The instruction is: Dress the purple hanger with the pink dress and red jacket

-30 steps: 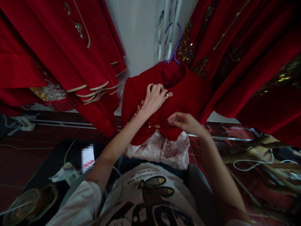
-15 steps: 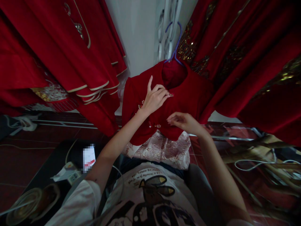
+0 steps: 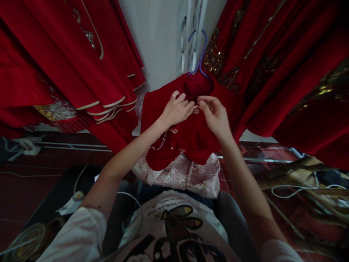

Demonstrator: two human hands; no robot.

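Note:
A red jacket with beaded flower clasps hangs on a purple hanger in front of me. My left hand is closed, its fingertips gripping the jacket's front edge just below the neckline. Close beside it, my right hand pinches at the same edge with thumb and forefinger. A beaded clasp shows right under the meeting fingertips. Lower down are another flower clasp and a looped bead string on the left side. What exactly lies between the fingertips is too small to make out.
Red garments hang at the left, and gold-sequinned red ones at the right. A pale pink shiny cloth lies below the jacket over my lap. A dark stool with papers and a cup stands at lower left.
My right hand has risen from the lower front of the jacket to the neckline, beside my left hand. The bead string at the left now shows more. My left forearm now covers most of the phone.

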